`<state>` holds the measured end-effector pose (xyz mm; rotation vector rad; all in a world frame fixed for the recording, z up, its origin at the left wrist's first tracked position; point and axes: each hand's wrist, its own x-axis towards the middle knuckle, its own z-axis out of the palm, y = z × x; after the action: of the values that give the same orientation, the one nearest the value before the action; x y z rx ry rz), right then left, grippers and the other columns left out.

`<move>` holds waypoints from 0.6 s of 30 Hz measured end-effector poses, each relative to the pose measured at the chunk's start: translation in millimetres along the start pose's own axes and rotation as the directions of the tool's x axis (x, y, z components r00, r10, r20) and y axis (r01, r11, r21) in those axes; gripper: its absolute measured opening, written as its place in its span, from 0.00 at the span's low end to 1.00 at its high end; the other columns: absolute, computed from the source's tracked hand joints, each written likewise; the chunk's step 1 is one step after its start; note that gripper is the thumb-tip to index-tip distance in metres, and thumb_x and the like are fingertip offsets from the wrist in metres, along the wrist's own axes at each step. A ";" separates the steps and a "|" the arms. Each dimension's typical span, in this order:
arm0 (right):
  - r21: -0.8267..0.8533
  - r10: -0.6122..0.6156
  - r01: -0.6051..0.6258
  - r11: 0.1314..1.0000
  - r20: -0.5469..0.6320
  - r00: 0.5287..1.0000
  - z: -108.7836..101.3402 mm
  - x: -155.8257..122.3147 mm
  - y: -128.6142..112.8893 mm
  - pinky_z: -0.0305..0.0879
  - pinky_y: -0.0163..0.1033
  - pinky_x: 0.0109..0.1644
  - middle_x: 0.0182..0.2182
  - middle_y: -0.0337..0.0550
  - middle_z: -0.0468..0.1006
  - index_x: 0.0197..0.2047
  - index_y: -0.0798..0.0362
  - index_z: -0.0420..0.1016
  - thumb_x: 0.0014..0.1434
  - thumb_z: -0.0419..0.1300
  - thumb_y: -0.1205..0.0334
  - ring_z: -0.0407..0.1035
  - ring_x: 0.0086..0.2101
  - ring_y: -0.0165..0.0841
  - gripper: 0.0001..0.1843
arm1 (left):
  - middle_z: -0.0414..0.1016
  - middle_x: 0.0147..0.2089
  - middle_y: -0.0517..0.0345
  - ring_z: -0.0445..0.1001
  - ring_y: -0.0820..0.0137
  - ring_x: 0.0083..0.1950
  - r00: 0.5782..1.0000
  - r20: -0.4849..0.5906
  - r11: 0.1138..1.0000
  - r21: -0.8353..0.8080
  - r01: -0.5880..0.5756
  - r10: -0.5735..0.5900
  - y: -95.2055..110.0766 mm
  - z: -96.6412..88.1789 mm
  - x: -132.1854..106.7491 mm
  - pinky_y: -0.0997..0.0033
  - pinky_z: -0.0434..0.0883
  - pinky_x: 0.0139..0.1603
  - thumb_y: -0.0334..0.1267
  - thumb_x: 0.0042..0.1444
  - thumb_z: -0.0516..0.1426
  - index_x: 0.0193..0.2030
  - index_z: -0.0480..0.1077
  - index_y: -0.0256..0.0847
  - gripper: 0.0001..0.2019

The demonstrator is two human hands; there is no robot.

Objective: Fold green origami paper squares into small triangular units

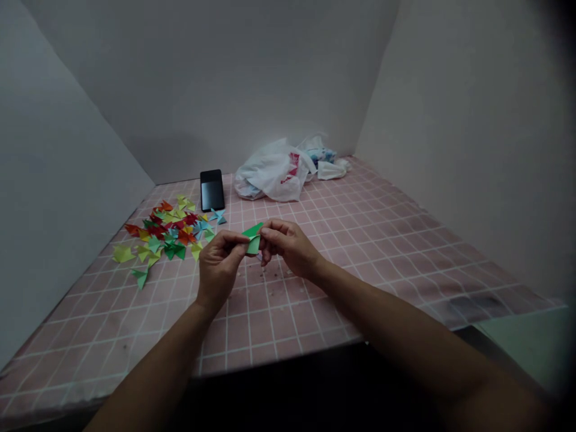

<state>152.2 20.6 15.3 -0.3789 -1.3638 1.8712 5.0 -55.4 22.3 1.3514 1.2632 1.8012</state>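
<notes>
A small folded piece of green paper (253, 237) is held between both my hands above the pink checked table (360, 240). My left hand (220, 264) pinches its left side with thumb and fingers closed. My right hand (288, 246) pinches its right side, fingers curled over the paper. A pile of folded paper pieces (166, 231) in red, yellow, green, blue and orange lies on the table to the left of my hands.
A black phone (212, 189) lies face up behind the paper pile. A white plastic bag (274, 171) with red print and more crumpled bags (326, 162) sit at the back by the grey walls. The table's front edge (279, 354) is close to me.
</notes>
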 end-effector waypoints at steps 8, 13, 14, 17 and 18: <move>-0.044 0.016 -0.016 0.999 0.001 1.000 -1.6 0.2 1.5 0.72 0.32 0.23 0.21 0.34 0.74 0.30 0.54 0.70 0.56 0.66 0.53 0.67 0.18 0.24 0.14 | 0.79 0.29 0.61 0.77 0.73 0.30 1.000 0.019 0.997 0.070 -0.021 0.020 -0.3 -0.4 -1.3 0.75 0.75 0.34 0.31 0.52 0.64 0.32 0.77 0.41 0.02; -0.055 0.013 -0.013 0.998 -0.003 1.000 -0.5 0.3 0.0 0.71 0.31 0.22 0.21 0.34 0.74 0.29 0.54 0.71 0.56 0.66 0.51 0.67 0.18 0.24 0.16 | 0.78 0.28 0.61 0.77 0.74 0.30 0.999 0.031 0.996 0.082 -0.036 0.034 1.6 0.6 -1.0 0.76 0.74 0.33 0.31 0.51 0.64 0.32 0.77 0.41 0.02; -0.064 0.015 -0.015 0.998 0.000 1.000 -0.2 0.2 -0.4 0.71 0.31 0.21 0.21 0.34 0.74 0.29 0.55 0.71 0.56 0.66 0.50 0.67 0.17 0.24 0.17 | 0.78 0.28 0.61 0.77 0.73 0.29 0.998 0.037 0.995 0.090 -0.048 0.045 2.0 0.7 -0.9 0.75 0.74 0.33 0.31 0.51 0.64 0.32 0.77 0.41 0.02; -0.084 0.023 -0.022 0.996 0.009 1.000 0.4 -0.3 -1.1 0.72 0.31 0.22 0.21 0.34 0.74 0.29 0.55 0.71 0.55 0.67 0.50 0.66 0.18 0.24 0.17 | 0.78 0.28 0.61 0.77 0.73 0.29 0.996 0.061 0.990 0.119 -0.077 0.071 2.7 0.8 -1.0 0.75 0.74 0.32 0.31 0.52 0.63 0.32 0.77 0.40 0.02; -0.085 0.024 -0.023 0.996 0.010 1.000 0.4 -0.4 -1.2 0.72 0.31 0.22 0.21 0.34 0.74 0.29 0.55 0.72 0.54 0.67 0.51 0.66 0.18 0.24 0.16 | 0.78 0.29 0.61 0.76 0.74 0.29 0.995 0.067 0.989 0.125 -0.080 0.072 2.9 0.7 -1.1 0.76 0.74 0.31 0.30 0.52 0.63 0.32 0.77 0.40 0.02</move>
<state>152.7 20.2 16.4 -0.4300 -1.4552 1.8406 6.3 -57.3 24.5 1.5331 1.3289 1.7403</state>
